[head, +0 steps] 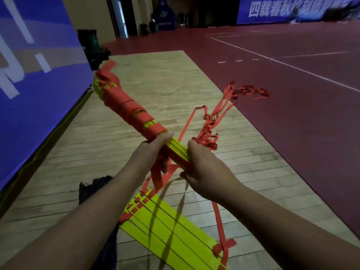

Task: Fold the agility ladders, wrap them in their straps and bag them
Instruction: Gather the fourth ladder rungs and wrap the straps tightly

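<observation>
A bundle of yellow ladder rungs (178,151) slants up to the left, its upper half wound in red strap (124,106). My left hand (155,147) grips the bundle just below the wound part. My right hand (204,164) grips the bundle's lower end together with a bunch of loose red strap. That loose red strap (220,112) trails away over the floor to the right. A second stack of yellow rungs (175,236) with red straps lies flat on the wooden floor below my hands. A dark bag (91,190) lies on the floor under my left forearm.
A blue banner wall (35,75) runs along the left. Wooden flooring (155,84) lies ahead and red court flooring (292,84) with white lines to the right. A dark green bin (88,38) and dark gear stand at the banner's far end.
</observation>
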Available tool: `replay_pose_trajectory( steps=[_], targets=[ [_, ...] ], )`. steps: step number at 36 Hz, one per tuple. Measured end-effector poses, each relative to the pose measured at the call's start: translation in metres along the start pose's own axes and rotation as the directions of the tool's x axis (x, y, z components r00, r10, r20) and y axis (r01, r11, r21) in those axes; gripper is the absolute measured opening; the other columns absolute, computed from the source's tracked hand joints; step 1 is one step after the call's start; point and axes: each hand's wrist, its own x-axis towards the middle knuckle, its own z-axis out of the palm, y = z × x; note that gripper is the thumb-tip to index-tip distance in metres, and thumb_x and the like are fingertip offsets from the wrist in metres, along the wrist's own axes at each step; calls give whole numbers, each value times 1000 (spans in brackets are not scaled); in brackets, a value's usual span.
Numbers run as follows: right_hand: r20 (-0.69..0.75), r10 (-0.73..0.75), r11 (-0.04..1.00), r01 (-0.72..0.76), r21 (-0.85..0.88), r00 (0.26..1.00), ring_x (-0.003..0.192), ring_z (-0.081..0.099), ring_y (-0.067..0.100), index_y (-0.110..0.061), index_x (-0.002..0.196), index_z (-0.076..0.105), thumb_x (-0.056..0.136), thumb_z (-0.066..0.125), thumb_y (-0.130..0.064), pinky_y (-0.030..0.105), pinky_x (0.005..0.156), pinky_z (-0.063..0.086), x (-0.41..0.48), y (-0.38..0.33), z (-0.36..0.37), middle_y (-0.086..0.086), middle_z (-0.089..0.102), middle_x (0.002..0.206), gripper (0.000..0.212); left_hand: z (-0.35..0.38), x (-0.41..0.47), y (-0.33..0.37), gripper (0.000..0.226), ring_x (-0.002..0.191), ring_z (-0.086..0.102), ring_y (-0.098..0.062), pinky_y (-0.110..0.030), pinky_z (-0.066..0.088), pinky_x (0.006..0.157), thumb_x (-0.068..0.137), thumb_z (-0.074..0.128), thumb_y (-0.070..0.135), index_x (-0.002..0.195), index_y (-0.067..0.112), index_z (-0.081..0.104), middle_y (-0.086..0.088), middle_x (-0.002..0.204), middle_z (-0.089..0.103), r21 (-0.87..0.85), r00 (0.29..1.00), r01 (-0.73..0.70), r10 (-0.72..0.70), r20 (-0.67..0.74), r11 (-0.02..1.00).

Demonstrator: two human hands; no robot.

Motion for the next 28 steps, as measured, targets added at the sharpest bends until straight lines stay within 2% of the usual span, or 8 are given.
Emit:
replay_pose_trajectory(
  steps=[8,10,15,17,19,23,26,28],
  targets=[
    [29,-95,993,93,70,995,87,55,24,-31,100,22,91,64,-25,40,71,48,-6,-17,10,2,51,99,43,-2,4,1,40,68,60,-20,-34,49,69,84,64,58,70,21,60,1,64,60,-277,963,-27,-49,-265,961],
    [71,-75,974,57,220,995,80,60,20,-28,104,29,92,67,-31,35,65,49,-5,-19,6,1,57,94,40,-5,5,2,39,69,60,-18,-35,49,74,82,66,59,74,22,60,5,62,59,-346,951,-40,-70,-300,937],
    [389,149,718,-370,589,909,102,69,21,-23,130,56,80,64,-72,47,94,56,5,-12,-16,5,68,120,70,-10,7,5,45,59,58,-13,-31,48,68,68,61,62,78,18,59,8,57,57,-471,968,-129,7,-252,873],
    [588,61,521,-528,671,807,84,72,20,-17,117,66,80,65,-67,37,79,61,2,-7,-20,4,74,99,62,-9,7,7,51,57,60,-13,-29,50,61,64,64,64,79,15,60,3,60,59,-509,981,-139,48,-188,850],
    [633,-28,422,-565,709,774,74,70,19,-14,106,69,78,64,-61,32,70,61,-3,-5,-19,4,73,85,55,-10,7,7,61,59,62,-15,-28,52,60,56,65,68,81,13,62,-1,65,61,-514,989,-132,76,-130,847],
    [439,-3,549,-365,752,899,98,72,35,-10,111,75,79,72,-67,52,98,54,3,0,-11,15,76,105,66,-17,12,11,59,67,69,-15,-31,54,70,73,60,68,89,12,66,-2,73,70,-415,993,-120,106,-58,902],
    [294,92,666,-278,692,951,82,73,32,-3,102,73,76,74,-68,48,86,58,4,2,-14,12,77,91,70,-35,17,11,97,91,74,-22,-39,54,87,62,50,93,112,12,69,-8,100,77,-188,998,26,-15,60,982],
    [258,91,651,-254,716,962,81,75,30,-6,104,72,83,77,-49,48,83,61,1,3,-15,11,78,91,48,-43,16,8,122,79,72,-28,-38,55,80,50,37,105,108,3,71,-18,95,75,66,983,109,-118,140,992]
  ],
)
